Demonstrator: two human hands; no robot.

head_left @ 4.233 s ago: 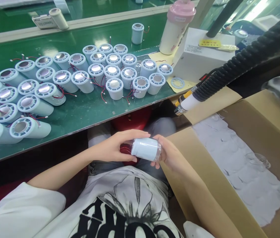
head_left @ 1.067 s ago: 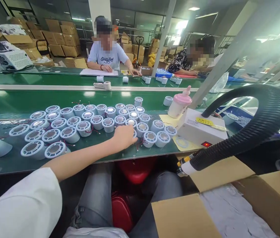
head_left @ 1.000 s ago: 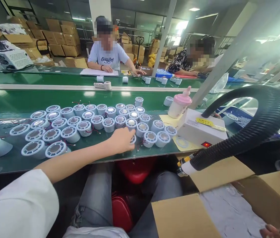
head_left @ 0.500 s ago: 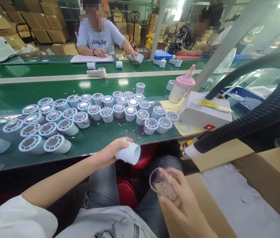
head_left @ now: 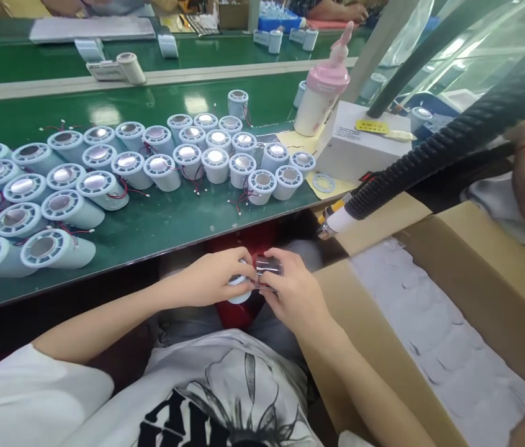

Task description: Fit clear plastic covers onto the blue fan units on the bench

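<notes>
Left hand wrapped around white cylinder at lower centre, right hand pinching clear cap against it, green bench above.

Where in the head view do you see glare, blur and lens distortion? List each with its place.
Head view: glare on the cylinders' shiny tops and the green bench; washed-out light at upper right; the clear cap between both hands is smeared; the black hose and bench edge bow from wide-angle distortion.
</notes>
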